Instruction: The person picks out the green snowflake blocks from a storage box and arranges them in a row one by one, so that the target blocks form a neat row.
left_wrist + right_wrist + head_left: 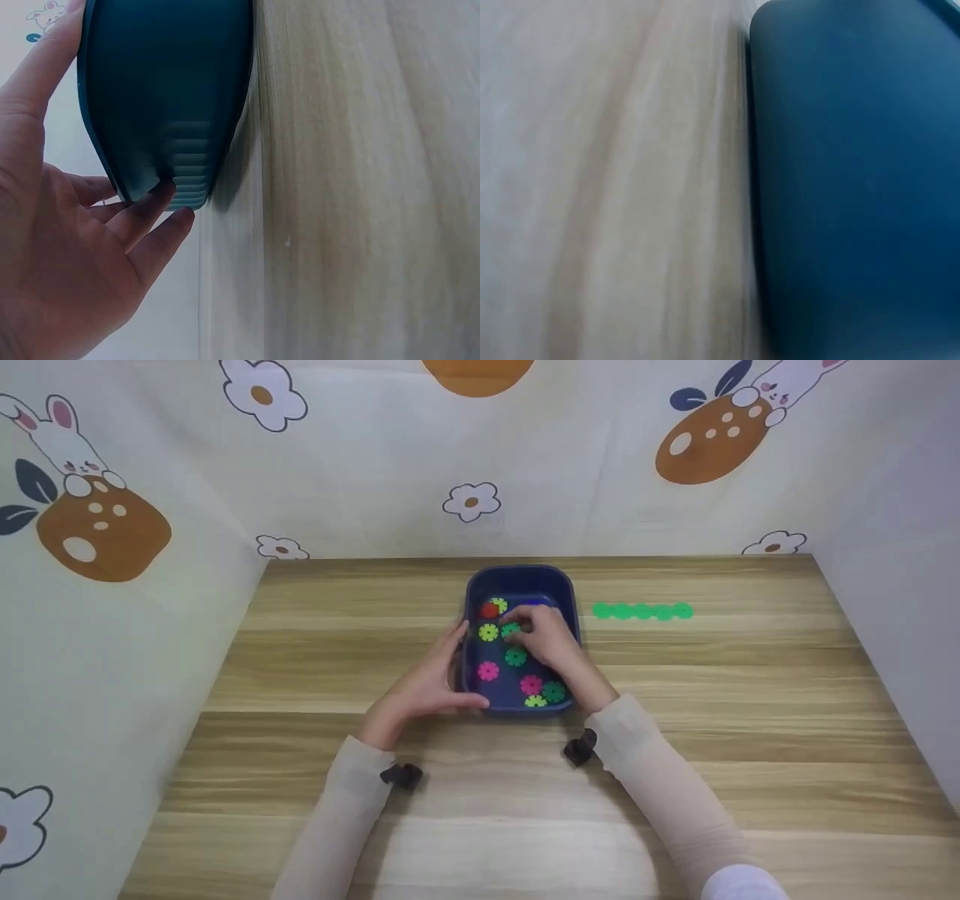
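Observation:
A dark blue plastic basin (471, 585) sits on the table with several notched, snowflake-shaped building discs inside. My left hand (427, 682) rests at its left side, thumb along the near rim and fairly straight fingers against the outer wall. Ridges show on that wall beyond the fingers (154, 251) in the left wrist view. Reaching over the right rim, my right hand (551, 641) pinches a green disc (510, 630) between thumb and index finger. Around it lie a yellow disc (488, 632), a red disc (489, 610), a pink disc (487, 670) and another green disc (515, 657).
A row of several joined green discs (643, 611) lies right of the basin on the wooden table (750, 720). Printed cloth (375, 472) rises along the table's back and sides. The right wrist view shows mostly the basin's outer wall (862, 187).

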Demonstrator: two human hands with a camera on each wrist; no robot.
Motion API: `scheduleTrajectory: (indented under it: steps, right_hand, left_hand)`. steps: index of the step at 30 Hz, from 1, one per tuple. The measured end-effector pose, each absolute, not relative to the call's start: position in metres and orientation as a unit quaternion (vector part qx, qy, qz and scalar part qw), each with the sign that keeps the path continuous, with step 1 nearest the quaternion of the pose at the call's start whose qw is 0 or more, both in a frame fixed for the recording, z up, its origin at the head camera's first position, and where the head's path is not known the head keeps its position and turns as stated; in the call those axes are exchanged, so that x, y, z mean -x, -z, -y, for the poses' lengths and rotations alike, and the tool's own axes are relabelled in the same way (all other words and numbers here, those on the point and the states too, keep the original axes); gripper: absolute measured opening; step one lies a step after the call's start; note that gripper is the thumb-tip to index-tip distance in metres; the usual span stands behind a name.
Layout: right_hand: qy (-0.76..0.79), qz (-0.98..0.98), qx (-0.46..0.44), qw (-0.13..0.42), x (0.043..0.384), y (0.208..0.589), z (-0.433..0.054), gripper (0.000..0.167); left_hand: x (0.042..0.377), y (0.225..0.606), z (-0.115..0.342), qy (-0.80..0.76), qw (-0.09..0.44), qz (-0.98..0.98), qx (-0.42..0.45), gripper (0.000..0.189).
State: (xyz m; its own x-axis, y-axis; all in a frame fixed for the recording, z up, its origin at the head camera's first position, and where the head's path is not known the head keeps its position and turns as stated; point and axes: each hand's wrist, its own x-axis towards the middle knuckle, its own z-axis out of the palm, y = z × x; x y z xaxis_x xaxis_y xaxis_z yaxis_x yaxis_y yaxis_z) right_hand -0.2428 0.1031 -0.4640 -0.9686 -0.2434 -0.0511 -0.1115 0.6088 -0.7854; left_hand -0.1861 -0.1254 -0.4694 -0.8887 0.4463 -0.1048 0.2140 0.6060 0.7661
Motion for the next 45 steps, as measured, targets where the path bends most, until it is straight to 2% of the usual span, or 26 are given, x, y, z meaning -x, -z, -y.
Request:
scheduleTrajectory:
  steps: [6,12,22,36,45]
  right_hand:
    - [0.485,-0.869,0.084,0.051,0.239,0.466,-0.097,0.019]
    - [0.503,-0.858,0.094,0.05,0.235,0.465,-0.094,0.015]
    - [0.537,-0.835,0.116,0.016,0.236,0.452,-0.1,0.017]
    - [0.568,-0.818,0.087,0.009,0.243,0.424,-0.136,0.021]
    - [0.613,-0.787,0.062,-0.022,0.247,0.415,-0.164,0.022]
  left_hand:
    - [0.182,0.467,0.128,-0.388,0.145,-0.891,-0.186,0.126]
    - [0.176,0.467,0.131,-0.374,0.135,-0.899,-0.184,0.128]
    - [0.177,0.463,0.132,-0.377,0.123,-0.897,-0.195,0.126]
    - [0.183,0.462,0.128,-0.381,0.143,-0.896,-0.176,0.128]
    - [0.187,0.462,0.123,-0.383,0.153,-0.893,-0.18,0.127]
